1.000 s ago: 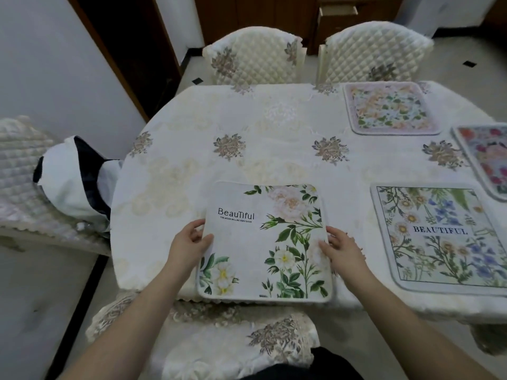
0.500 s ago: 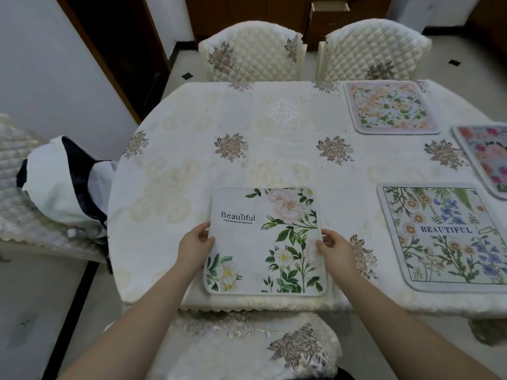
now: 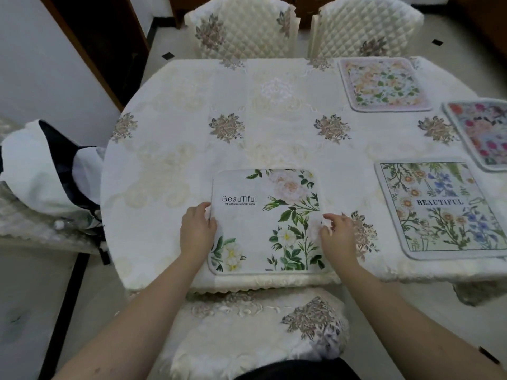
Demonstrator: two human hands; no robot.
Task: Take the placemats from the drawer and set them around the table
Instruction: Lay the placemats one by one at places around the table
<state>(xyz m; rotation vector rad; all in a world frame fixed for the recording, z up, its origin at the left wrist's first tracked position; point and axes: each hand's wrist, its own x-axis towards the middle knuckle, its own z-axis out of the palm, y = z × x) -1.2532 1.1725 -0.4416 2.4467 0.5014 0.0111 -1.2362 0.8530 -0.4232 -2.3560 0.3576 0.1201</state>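
- Head view looks down on the white placemat [image 3: 264, 220] with green leaves and the word "BeauTiful", lying flat on the counter [image 3: 170, 171] at its near edge, square to the person.
- Left hand [image 3: 197, 230] sits at the mat's left edge, thumb on top of the border and fingers curled against the side; its grip pinches the mat's edge.
- Right hand [image 3: 337, 237] is at the mat's right edge, fingers bent and loosely spread, tips touching the border; whether they truly clamp the fabric or only rest on it cannot be told, though the grip looks slack.
- Three other mats lie on the counter to the right: the blue-flowered "BEAUTIFUL" mat [image 3: 441, 209] near the front edge, well apart from the held one; a red-flowered mat [image 3: 482, 133] cut off by the frame; and a pale pink mat [image 3: 382, 83] at the far side, before the right-hand quilted chair [image 3: 365, 26].
- Another quilted chair [image 3: 241, 26] stands beside that one, and a near chair [image 3: 258, 330] is tucked in just below the mat.
- Compared with a second ago, the mat lies farther onto the counter, no longer overhanging the near edge; the right hand's fingers have lifted and loosened, while the left keeps its pinch.
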